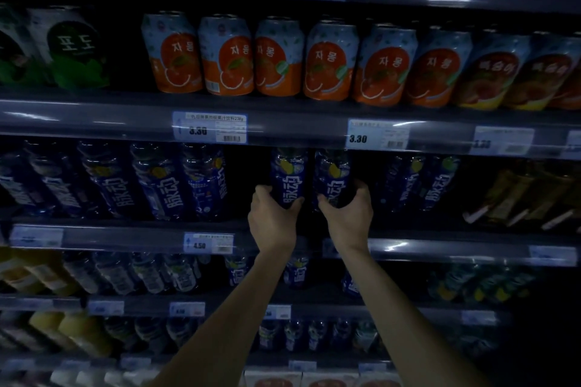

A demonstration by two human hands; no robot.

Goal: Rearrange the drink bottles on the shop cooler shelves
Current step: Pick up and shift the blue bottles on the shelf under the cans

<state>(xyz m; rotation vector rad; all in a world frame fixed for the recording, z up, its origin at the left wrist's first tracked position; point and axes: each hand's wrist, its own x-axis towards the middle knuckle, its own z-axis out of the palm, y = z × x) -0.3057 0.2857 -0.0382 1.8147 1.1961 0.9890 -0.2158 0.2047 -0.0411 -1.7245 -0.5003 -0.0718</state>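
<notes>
Left hand (273,218): fingers and thumb curled round the lower body of the left bottle (287,174). Right hand (347,215): wrapped likewise round the right bottle (332,174). Both bottles are blue-labelled, upright and side by side in a gap at the front of the shelf (125,234), right of the 4.50 price tag (208,242). The hands hide whether the bottles rest on the shelf. A row of blue bottles (163,181) stands to the left on the same level, and two more bottles (421,182) stand to the right. Orange cans (279,56) line the level above.
</notes>
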